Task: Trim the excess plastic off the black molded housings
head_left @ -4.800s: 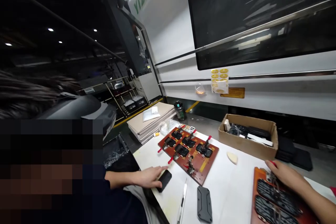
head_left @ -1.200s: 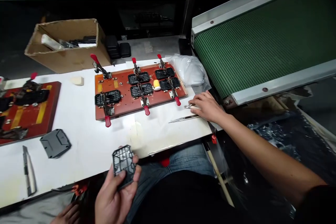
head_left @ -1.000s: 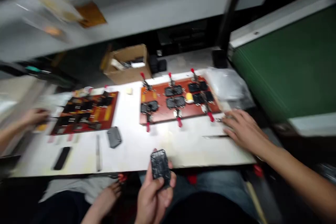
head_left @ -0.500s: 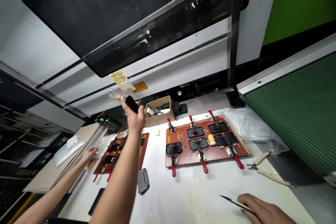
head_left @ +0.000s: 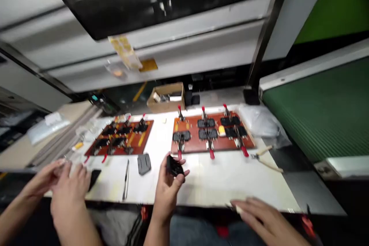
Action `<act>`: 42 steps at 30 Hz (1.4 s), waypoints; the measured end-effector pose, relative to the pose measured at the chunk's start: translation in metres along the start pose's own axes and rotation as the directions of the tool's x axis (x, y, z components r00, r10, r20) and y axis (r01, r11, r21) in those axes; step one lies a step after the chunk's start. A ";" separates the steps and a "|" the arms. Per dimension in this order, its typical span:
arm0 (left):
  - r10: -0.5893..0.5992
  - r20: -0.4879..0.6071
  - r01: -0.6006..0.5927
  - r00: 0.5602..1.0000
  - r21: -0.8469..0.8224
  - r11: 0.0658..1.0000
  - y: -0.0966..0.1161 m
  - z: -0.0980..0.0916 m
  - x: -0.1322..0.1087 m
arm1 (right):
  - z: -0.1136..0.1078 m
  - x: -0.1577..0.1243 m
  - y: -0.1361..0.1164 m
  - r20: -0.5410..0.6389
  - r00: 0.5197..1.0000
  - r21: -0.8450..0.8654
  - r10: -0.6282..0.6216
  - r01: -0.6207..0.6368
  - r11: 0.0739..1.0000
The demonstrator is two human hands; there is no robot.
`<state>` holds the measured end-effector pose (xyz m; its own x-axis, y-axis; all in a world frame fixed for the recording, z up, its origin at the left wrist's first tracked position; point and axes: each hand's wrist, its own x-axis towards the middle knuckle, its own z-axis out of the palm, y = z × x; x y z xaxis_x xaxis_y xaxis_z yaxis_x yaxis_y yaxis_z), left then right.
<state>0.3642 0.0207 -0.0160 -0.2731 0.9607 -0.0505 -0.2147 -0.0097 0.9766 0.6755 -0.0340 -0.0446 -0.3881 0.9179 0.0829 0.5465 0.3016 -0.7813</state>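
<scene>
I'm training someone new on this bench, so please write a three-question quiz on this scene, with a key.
1. True or false: the pliers lie apart from the wearer's right hand.
2. What does the wearer's left hand hold? a) the pliers; b) a black part; c) a cardboard box.
3. Fill in: on the right-hand red-brown board sits a small item coloured white and ____.

Key: 1. True. 2. b. 3. Yellow.

Left hand: raised, fingers and thumb curled | right hand: lower, palm down
</scene>
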 end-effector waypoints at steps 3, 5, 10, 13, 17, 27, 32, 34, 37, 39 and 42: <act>-0.183 0.102 0.190 0.978 -0.064 0.980 -0.033 0.006 -0.077 | -0.015 0.018 -0.025 0.188 0.980 0.054 -0.070 0.061 0.997; -0.238 0.160 0.248 0.958 -0.047 0.968 -0.039 0.002 -0.104 | -0.014 0.030 -0.035 0.274 0.949 0.116 -0.156 0.128 0.985; -0.291 0.180 0.288 0.940 0.039 0.957 -0.034 -0.015 -0.126 | 0.000 0.037 -0.054 0.391 0.864 0.196 -0.318 0.260 0.946; -0.272 0.207 0.260 0.940 0.080 0.962 -0.029 -0.017 -0.131 | 0.005 0.033 -0.064 0.427 0.839 0.116 -0.339 0.321 0.940; -0.272 0.248 0.246 0.930 0.130 0.961 -0.027 -0.017 -0.132 | 0.007 0.029 -0.065 0.428 0.841 0.065 -0.331 0.337 0.939; -0.251 0.322 0.192 0.913 0.203 0.960 -0.030 -0.013 -0.125 | 0.003 0.022 -0.059 0.405 0.848 0.063 -0.341 0.346 0.936; -0.246 0.314 0.183 0.917 0.218 0.959 -0.028 -0.012 -0.123 | 0.004 0.024 -0.058 0.394 0.859 0.066 -0.328 0.330 0.942; -0.255 0.307 0.190 0.917 0.225 0.956 -0.027 -0.011 -0.123 | 0.004 0.025 -0.058 0.400 0.857 0.066 -0.326 0.328 0.942; -0.293 0.295 0.237 0.910 0.212 0.948 -0.028 -0.011 -0.122 | 0.004 0.025 -0.059 0.412 0.855 0.055 -0.316 0.323 0.945; -0.321 0.292 0.264 0.901 0.219 0.939 -0.029 -0.011 -0.121 | 0.004 0.025 -0.058 0.413 0.856 0.047 -0.311 0.321 0.946; -0.325 0.316 0.250 0.891 0.255 0.934 -0.029 -0.009 -0.122 | 0.006 0.028 -0.048 0.381 0.880 0.012 -0.284 0.302 0.953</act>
<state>0.3952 -0.0987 -0.0404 0.1229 0.9473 -0.2959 -0.0296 0.3015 0.9530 0.6336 -0.0241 -0.0084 -0.7792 0.6240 0.0591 0.3949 0.5620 -0.7268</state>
